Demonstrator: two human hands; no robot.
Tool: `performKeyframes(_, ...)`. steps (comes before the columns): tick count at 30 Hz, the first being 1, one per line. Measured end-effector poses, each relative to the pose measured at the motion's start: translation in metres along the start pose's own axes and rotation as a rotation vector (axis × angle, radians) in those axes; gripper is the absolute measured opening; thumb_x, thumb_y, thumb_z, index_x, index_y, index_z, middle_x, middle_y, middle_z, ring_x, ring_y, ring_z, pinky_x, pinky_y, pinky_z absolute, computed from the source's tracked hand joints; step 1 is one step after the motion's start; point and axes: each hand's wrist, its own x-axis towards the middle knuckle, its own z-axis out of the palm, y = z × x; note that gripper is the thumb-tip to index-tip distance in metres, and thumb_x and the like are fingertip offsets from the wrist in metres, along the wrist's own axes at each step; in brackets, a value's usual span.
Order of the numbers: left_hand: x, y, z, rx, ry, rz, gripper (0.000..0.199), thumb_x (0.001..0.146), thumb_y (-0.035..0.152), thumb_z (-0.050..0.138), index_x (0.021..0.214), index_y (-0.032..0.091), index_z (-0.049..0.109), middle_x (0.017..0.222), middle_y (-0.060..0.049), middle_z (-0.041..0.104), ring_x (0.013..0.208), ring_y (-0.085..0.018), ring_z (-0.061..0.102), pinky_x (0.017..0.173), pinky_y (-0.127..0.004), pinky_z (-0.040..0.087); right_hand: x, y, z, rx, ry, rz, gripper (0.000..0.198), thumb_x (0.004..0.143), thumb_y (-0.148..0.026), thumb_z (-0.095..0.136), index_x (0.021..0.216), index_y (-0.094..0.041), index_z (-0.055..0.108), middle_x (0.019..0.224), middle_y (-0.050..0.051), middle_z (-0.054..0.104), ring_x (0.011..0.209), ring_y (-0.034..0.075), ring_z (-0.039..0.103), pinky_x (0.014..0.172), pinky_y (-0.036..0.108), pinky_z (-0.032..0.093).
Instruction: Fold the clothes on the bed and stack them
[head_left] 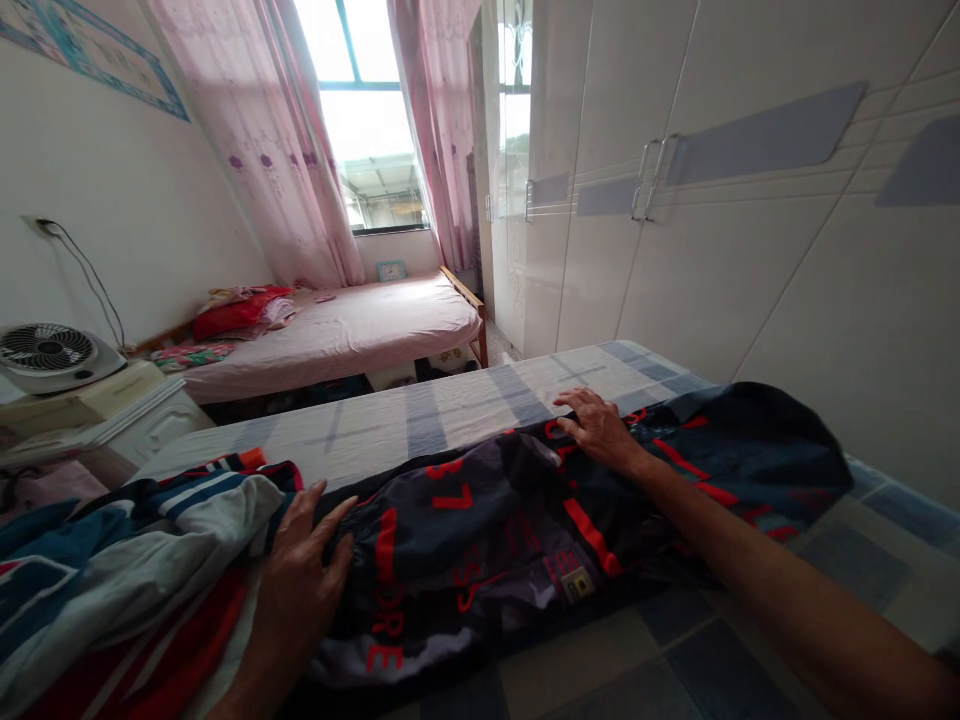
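Note:
A dark garment (510, 550) with red letters, grey patches and a small yellow label lies stretched across the checked bedding; I cannot tell its exact kind. My left hand (311, 545) rests at its left end, fingers spread. On the far edge, right of the middle, lies my right hand (596, 430), its fingers apart and touching the cloth. The garment's right end (780, 450) bulges up beyond my right forearm. Beside my left hand is a heap of blue, white and red clothes (172, 540).
Checked bedding (457, 410) extends under the clothes. Behind it stands a second bed (375, 325) below a curtained window. White wardrobes (720, 240) line the right side. At the left, a fan (56, 350) sits on a white cabinet.

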Motion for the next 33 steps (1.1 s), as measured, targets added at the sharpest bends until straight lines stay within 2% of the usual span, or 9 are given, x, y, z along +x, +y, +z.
performKeyframes(4, -0.005, 0.014, 0.005, 0.176, -0.098, 0.273, 0.043, 0.089, 0.039, 0.045, 0.128, 0.026, 0.055, 0.149, -0.004, 0.036, 0.141, -0.029, 0.02, 0.111, -0.05, 0.027, -0.023, -0.03, 0.008, -0.028, -0.087, -0.238, 0.049, 0.091, -0.044, 0.043, 0.136, -0.028, 0.045, 0.147, 0.005, 0.038, 0.139, 0.026, 0.025, 0.11, 0.047, 0.021)
performKeyframes(8, -0.009, 0.01, 0.024, 0.368, -0.363, 0.228, 0.055, 0.089, 0.048, 0.042, 0.137, 0.022, 0.045, 0.147, -0.007, 0.039, 0.138, -0.031, 0.029, 0.107, -0.053, 0.031, -0.037, -0.038, 0.038, -0.116, -0.336, -0.158, 0.057, 0.092, -0.05, 0.033, 0.143, -0.025, 0.037, 0.151, 0.006, 0.031, 0.141, 0.026, 0.021, 0.111, 0.047, 0.019)
performKeyframes(12, -0.011, -0.003, 0.038, 0.439, -0.406, 0.196, 0.059, 0.09, 0.051, 0.037, 0.139, 0.02, 0.041, 0.148, -0.007, 0.036, 0.138, -0.03, 0.029, 0.107, -0.051, 0.031, -0.034, -0.032, 0.045, -0.111, -0.417, -0.131, 0.06, 0.092, -0.051, 0.031, 0.143, -0.02, 0.036, 0.152, 0.007, 0.029, 0.141, 0.023, 0.021, 0.111, 0.042, 0.021)
performKeyframes(16, -0.012, -0.007, 0.038, 0.444, -0.387, 0.223, 0.059, 0.089, 0.051, 0.036, 0.139, 0.02, 0.042, 0.147, -0.007, 0.037, 0.138, -0.03, 0.029, 0.106, -0.05, 0.032, -0.035, 0.003, -0.003, -0.154, -0.109, -0.061, 0.057, 0.091, -0.045, 0.035, 0.138, -0.014, 0.043, 0.147, 0.012, 0.037, 0.136, 0.024, 0.03, 0.11, 0.038, 0.025)
performKeyframes(21, -0.013, -0.008, 0.04, 0.441, -0.362, 0.237, 0.059, 0.09, 0.051, 0.034, 0.139, 0.019, 0.042, 0.147, -0.007, 0.037, 0.137, -0.031, 0.03, 0.105, -0.051, 0.032, -0.071, 0.095, -0.084, -0.544, 0.457, 0.439, 0.057, 0.084, -0.039, 0.046, 0.13, -0.007, 0.045, 0.138, 0.024, 0.041, 0.131, 0.037, 0.031, 0.102, 0.055, 0.028)
performKeyframes(24, -0.014, -0.011, 0.043, 0.422, -0.347, 0.25, 0.061, 0.089, 0.053, 0.033, 0.138, 0.017, 0.044, 0.147, -0.008, 0.038, 0.136, -0.033, 0.03, 0.104, -0.052, 0.032, -0.099, 0.145, -0.11, -0.564, 0.418, 0.759, 0.062, 0.075, -0.048, 0.055, 0.121, -0.007, 0.051, 0.127, 0.03, 0.048, 0.122, 0.044, 0.039, 0.089, 0.06, 0.035)
performKeyframes(27, -0.014, -0.014, 0.046, 0.401, -0.334, 0.26, 0.064, 0.088, 0.056, 0.033, 0.137, 0.016, 0.046, 0.146, -0.01, 0.039, 0.135, -0.035, 0.032, 0.103, -0.053, 0.032, -0.113, 0.174, -0.121, -0.341, 0.319, 0.945, 0.051, 0.065, -0.046, 0.064, 0.103, -0.013, 0.061, 0.105, 0.026, 0.06, 0.1, 0.043, 0.055, 0.076, 0.056, 0.042)
performKeyframes(30, -0.015, -0.014, 0.046, 0.397, -0.326, 0.259, 0.064, 0.088, 0.056, 0.032, 0.137, 0.016, 0.046, 0.145, -0.011, 0.04, 0.135, -0.035, 0.032, 0.103, -0.053, 0.032, -0.109, 0.173, -0.125, -0.208, 0.32, 0.905, 0.027, 0.07, -0.036, 0.059, 0.087, -0.016, 0.065, 0.081, 0.018, 0.065, 0.084, 0.035, 0.06, 0.072, 0.047, 0.044)
performKeyframes(33, -0.015, -0.013, 0.045, 0.408, -0.323, 0.249, 0.062, 0.089, 0.054, 0.033, 0.137, 0.017, 0.045, 0.146, -0.009, 0.039, 0.136, -0.033, 0.032, 0.104, -0.051, 0.032, -0.098, 0.137, -0.126, -0.191, 0.532, 0.72, 0.031, 0.079, -0.034, 0.048, 0.097, -0.015, 0.065, 0.087, 0.018, 0.066, 0.086, 0.031, 0.06, 0.077, 0.043, 0.044)
